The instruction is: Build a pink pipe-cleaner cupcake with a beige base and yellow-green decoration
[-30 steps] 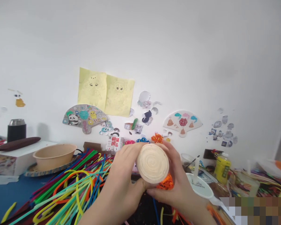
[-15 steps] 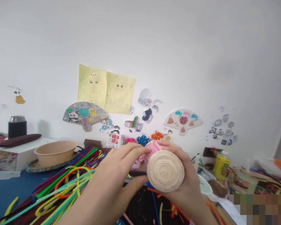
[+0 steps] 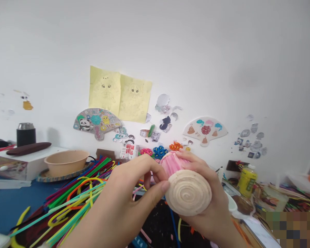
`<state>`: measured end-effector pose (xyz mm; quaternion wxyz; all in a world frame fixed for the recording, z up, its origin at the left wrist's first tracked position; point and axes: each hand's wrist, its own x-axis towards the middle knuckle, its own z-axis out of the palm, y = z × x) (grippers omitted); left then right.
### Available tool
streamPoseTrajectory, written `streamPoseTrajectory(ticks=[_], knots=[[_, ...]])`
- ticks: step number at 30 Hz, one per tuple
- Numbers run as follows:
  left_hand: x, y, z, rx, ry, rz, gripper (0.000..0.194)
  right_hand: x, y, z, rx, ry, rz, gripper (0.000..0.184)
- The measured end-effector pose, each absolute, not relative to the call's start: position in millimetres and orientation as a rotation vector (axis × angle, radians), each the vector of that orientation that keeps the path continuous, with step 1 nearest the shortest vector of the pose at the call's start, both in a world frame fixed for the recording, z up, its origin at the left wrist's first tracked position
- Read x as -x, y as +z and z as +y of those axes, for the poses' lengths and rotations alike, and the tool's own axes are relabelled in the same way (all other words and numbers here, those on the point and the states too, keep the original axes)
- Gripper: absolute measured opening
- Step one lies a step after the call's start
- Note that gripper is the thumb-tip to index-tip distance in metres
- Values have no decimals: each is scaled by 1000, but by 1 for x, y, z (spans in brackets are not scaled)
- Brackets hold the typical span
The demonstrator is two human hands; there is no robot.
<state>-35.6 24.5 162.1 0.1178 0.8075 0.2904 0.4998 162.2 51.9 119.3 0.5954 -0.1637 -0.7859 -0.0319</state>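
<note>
I hold up a small craft piece made of pipe cleaners: a cream spiral-coiled disc (image 3: 188, 193) facing me, with a pink ribbed body (image 3: 172, 162) behind it. My right hand (image 3: 209, 203) wraps round it from behind and below. My left hand (image 3: 129, 199) pinches its left side, thumb on the disc's rim and fingers on the pink part. Both hands are closed on the piece, raised above the table.
A heap of coloured pipe cleaners (image 3: 74, 193) covers the blue table at left. Behind it stand a tan bowl (image 3: 66, 162), a white box (image 3: 20, 162) and a black canister (image 3: 26, 132). A yellow bottle (image 3: 246, 181) and clutter lie at right. Paper drawings hang on the wall.
The craft piece has shifted to the right and slightly down, and turned so its pink body shows. The view has drifted a little left and down.
</note>
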Motion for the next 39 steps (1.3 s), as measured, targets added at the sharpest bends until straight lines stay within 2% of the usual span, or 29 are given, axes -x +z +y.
streamPoseTrajectory(ticks=[21,28,35,39], knots=[[31,164,23,-2242,1399,958,15,-165,119,50,444,-118,-1825,78],[25,163,22,-2158,1358,1001,9,-161,118,51,491,-147,-1728,69],[26,164,24,-2066,1208,1037,20,-151,117,49,536,-9,-1661,66],[27,162,24,-2061,1121,1046,20,-145,115,50,567,48,-1594,70]])
